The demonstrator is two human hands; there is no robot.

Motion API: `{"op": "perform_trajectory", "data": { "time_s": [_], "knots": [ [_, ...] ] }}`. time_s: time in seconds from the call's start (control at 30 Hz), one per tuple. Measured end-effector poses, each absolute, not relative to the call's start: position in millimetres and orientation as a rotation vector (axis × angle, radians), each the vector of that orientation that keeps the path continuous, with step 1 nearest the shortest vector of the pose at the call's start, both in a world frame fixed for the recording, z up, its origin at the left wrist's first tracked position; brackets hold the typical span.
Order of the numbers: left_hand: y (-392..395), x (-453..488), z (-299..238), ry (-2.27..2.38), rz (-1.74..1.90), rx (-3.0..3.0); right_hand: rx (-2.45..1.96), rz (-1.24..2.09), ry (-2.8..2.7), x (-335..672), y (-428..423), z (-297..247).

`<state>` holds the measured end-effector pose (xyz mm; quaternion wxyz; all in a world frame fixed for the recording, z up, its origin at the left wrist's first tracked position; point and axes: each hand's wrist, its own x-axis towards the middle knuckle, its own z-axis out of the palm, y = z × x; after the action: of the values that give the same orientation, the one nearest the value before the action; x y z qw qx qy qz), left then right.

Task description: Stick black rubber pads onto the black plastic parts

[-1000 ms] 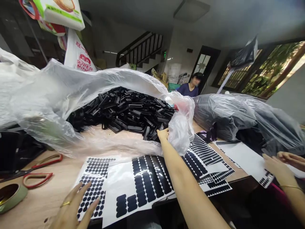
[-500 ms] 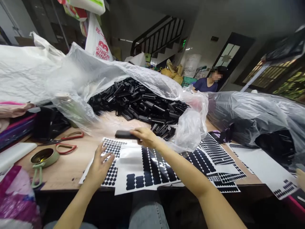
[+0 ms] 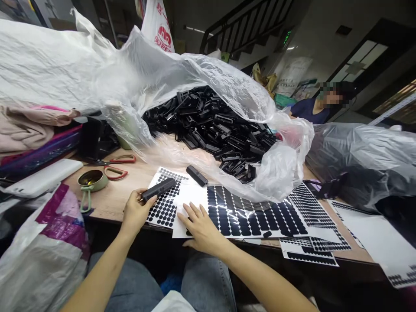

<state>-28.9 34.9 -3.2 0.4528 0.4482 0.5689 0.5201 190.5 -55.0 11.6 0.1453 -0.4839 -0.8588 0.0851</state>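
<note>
A long black plastic piece [image 3: 159, 189] is held by one end in my left hand [image 3: 134, 212], over a sheet of round black stickers [image 3: 162, 215]. My right hand [image 3: 204, 229] lies with fingers spread on the bare white part of a sheet of oblong black stickers [image 3: 256, 216]. Nothing shows in its fingers. Just beyond this sheet's back edge rests a second black plastic piece [image 3: 196, 175]. Farther back, a heap of similar black parts [image 3: 208, 123] spills from a clear plastic bag [image 3: 224, 82].
Red-handled scissors [image 3: 121, 159] and a small green pan [image 3: 92, 180] sit at the left. More sticker sheets [image 3: 312, 208] overlap at the right. A large plastic-wrapped bundle [image 3: 360, 151] stands beyond them. A person [image 3: 313, 108] is at the back right.
My right hand has let go of a black piece and come down onto the sheet. My left hand, open before, now grips a black piece. The camera view has shifted left and down.
</note>
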Motion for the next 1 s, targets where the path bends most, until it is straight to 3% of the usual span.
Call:
{"op": "perform_trajectory", "data": {
  "time_s": [0.33, 0.53, 0.67, 1.0],
  "knots": [
    [38.0, -37.8, 2.7, 1.729, 1.059, 1.496, -1.665, 0.186, -2.293, 260.0, -96.4, 4.9],
    [49.5, -46.9, 5.1, 1.992, 0.725, 1.911, -1.738, 0.055, -2.364, 334.1, -115.0, 5.0],
    [58.1, -46.3, 7.2, 2.055, 0.515, 2.066, -1.806, -0.096, -2.35, 368.4, -121.4, 8.5],
    [42.2, -66.1, 8.8, 2.132, 0.538, 1.938, -2.144, -0.656, -2.133, 376.2, -135.9, -12.5]
  ]
}}
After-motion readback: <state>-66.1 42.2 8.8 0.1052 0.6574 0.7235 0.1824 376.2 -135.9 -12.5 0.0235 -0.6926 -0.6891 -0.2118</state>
